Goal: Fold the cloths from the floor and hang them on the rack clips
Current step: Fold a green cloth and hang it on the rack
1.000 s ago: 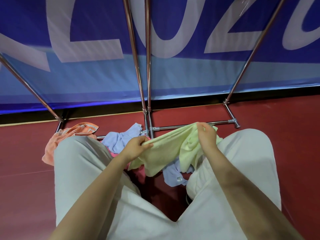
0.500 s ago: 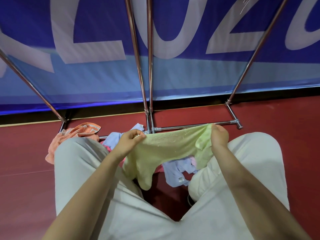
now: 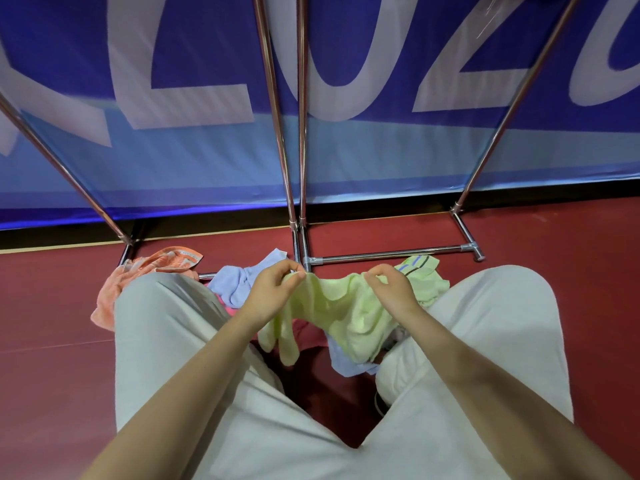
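Yellow-green cloth [image 3: 349, 313]: held off the floor between the person's knees, top edge stretched between both hands, the rest hanging in loose folds, one narrow end dangling lowest on the left side. A striped end of the same colour [image 3: 420, 268] shows beyond the right hand; whether it is part of this cloth or a separate one cannot be told.

Left hand [image 3: 270, 289]: thumb and forefinger pinch the cloth's upper left edge; the other fingers curl in beneath.

Right hand [image 3: 389, 287]: fingertips curled down and pinching the upper edge further right, knuckles uppermost.

Below and behind the held cloth, lying on the red floor [image 3: 52, 375]: a light blue cloth [image 3: 239, 280] just beyond the left hand, a second patch of light blue fabric [image 3: 346, 362] under the hanging folds, and a strip of pink fabric [image 3: 308, 336] between them. An orange cloth [image 3: 152, 268] lies crumpled further left, partly hidden by the left knee.

Rack [image 3: 391, 255]: chrome base bar runs across the floor just beyond the hands; its uprights rise out of the top of the view. No clips in view.

The person crouches in pale trousers [image 3: 166, 341]. A blue banner with large white lettering [image 3: 346, 150] stands behind the rack.
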Action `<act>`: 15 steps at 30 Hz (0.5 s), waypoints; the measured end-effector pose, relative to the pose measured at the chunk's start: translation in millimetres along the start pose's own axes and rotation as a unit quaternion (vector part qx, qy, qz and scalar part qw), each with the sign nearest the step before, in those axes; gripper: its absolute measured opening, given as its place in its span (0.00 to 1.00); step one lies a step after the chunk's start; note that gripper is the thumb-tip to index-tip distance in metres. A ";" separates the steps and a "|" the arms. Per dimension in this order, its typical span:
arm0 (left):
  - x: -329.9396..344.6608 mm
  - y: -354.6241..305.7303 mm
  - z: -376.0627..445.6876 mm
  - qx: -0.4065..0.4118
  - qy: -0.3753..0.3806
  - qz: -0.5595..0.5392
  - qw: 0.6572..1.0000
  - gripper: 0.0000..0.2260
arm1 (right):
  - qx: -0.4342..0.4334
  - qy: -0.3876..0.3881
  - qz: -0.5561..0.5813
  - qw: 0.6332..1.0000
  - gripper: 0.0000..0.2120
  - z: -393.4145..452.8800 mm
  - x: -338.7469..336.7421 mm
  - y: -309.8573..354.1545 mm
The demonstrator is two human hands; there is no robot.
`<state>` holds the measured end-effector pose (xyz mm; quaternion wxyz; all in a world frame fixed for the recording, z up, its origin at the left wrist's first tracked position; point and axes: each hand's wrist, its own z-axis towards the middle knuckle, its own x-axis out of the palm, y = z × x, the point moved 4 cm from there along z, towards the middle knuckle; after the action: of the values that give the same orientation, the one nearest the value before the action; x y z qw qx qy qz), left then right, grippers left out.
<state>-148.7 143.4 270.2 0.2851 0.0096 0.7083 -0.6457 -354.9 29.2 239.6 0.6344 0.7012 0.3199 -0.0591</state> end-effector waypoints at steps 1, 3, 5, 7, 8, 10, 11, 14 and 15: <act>2.0 -1.7 -0.7 0.006 0.009 -0.002 1.000 0.09 | -0.020 0.019 0.008 1.000 0.03 -3.3 3.2 5.4; 5.8 -6.0 -1.3 0.025 0.031 0.001 0.999 0.08 | -0.061 0.083 0.004 0.995 0.06 -12.5 12.8 17.1; 9.0 -11.0 -1.1 0.044 0.049 0.005 0.998 0.08 | -0.095 0.136 -0.019 0.986 0.11 -21.4 24.3 25.8; 11.4 -16.1 -0.4 0.058 0.057 0.003 0.997 0.06 | -0.111 0.154 -0.028 0.981 0.14 -25.0 33.8 30.0; 12.8 -18.3 -0.3 0.064 0.062 0.002 0.996 0.05 | -0.111 0.159 -0.028 0.981 0.13 -25.7 37.5 31.4; 15.2 -20.7 -0.4 0.070 0.070 0.000 0.995 0.04 | -0.114 0.166 -0.033 0.979 0.07 -25.7 43.5 32.2; 15.7 -21.9 -0.2 0.072 0.071 0.002 0.995 0.04 | -0.116 0.163 -0.036 0.979 0.04 -24.7 44.5 31.9; 13.5 -15.6 4.9 0.061 0.075 0.025 0.995 0.04 | -0.112 0.136 -0.032 0.984 0.07 -18.4 37.4 30.1; 11.9 -11.7 6.8 0.052 0.081 0.048 0.994 0.05 | -0.108 0.124 -0.028 0.986 0.07 -16.3 32.6 30.8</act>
<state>-160.4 130.9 275.9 0.2560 0.1108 0.6931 -0.6647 -318.3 56.7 252.9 0.6599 0.6215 0.4197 0.0451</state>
